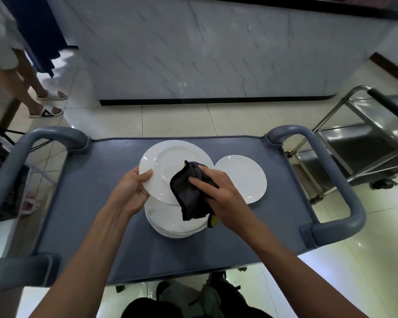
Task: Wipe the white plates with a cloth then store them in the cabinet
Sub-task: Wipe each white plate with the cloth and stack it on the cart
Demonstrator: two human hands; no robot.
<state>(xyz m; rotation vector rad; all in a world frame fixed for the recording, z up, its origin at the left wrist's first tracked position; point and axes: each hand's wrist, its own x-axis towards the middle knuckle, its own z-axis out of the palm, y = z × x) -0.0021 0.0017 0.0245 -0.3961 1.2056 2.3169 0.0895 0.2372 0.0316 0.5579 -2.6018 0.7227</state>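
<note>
Glossy pale floor tiles run under the grey cart you stand at, with a marble-patterned counter front beyond it. Your left hand grips the rim of a large white plate, thumb on top, holding it tilted above a stack of plates; how many are in the stack you cannot tell. Your right hand presses a dark cloth onto the plate, fingers fairly straight over it. One single plate lies flat just beside, on the cart top. A steel trolley stands to your right. Another person's sandalled feet show at far left.
</note>
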